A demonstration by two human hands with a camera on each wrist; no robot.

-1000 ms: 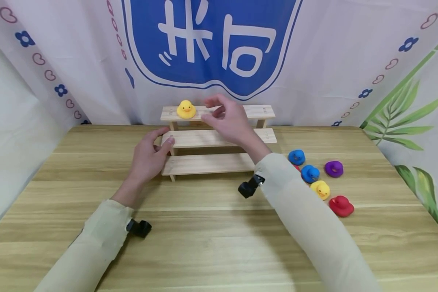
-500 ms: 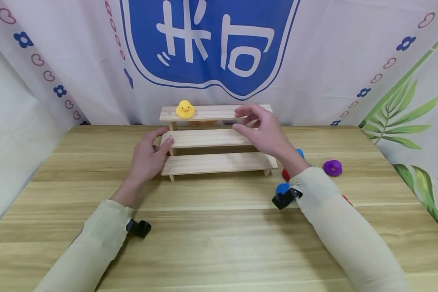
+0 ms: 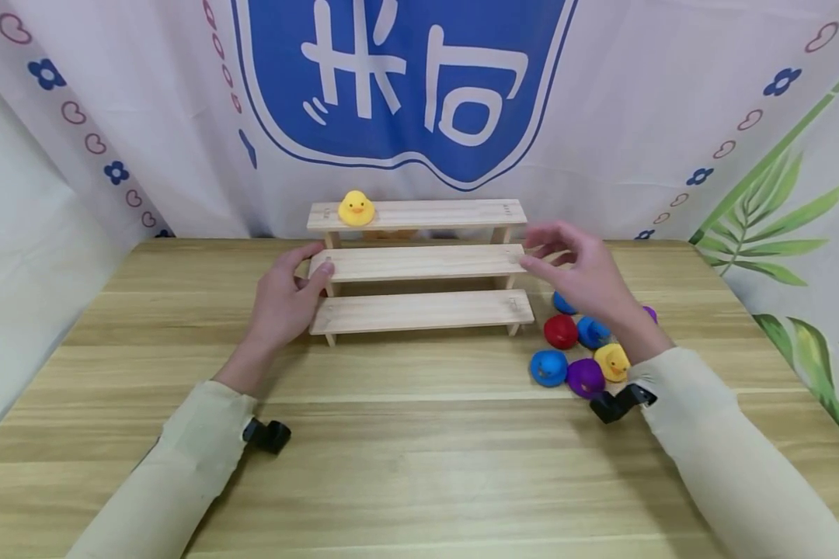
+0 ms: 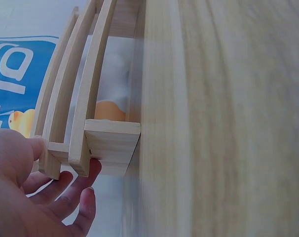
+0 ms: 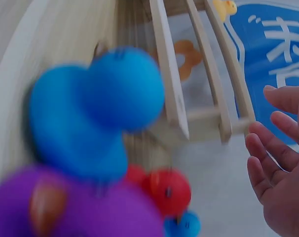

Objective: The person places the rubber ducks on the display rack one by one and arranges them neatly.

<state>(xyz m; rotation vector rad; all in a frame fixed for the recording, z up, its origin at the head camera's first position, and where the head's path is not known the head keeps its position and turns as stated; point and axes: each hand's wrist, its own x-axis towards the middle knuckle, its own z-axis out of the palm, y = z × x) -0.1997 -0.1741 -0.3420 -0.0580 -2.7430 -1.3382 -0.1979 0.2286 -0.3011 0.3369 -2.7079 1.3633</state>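
The left hand (image 3: 283,299) grips the pale three-tiered wooden stand (image 3: 412,264); the right hand (image 3: 580,272), fingers apart, seems just clear of it.

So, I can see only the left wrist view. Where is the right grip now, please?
Observer: The right grip is at the right end of the rack. I cannot tell if it touches.
Operator: Thank you. Does it hold something?
Observer: No, the right wrist view shows its fingers spread, with nothing held.
Operator: And what lies on the table near it?
Observer: A group of ducks, to the right of the rack: blue ducks, a red duck, purple ducks and a yellow duck.
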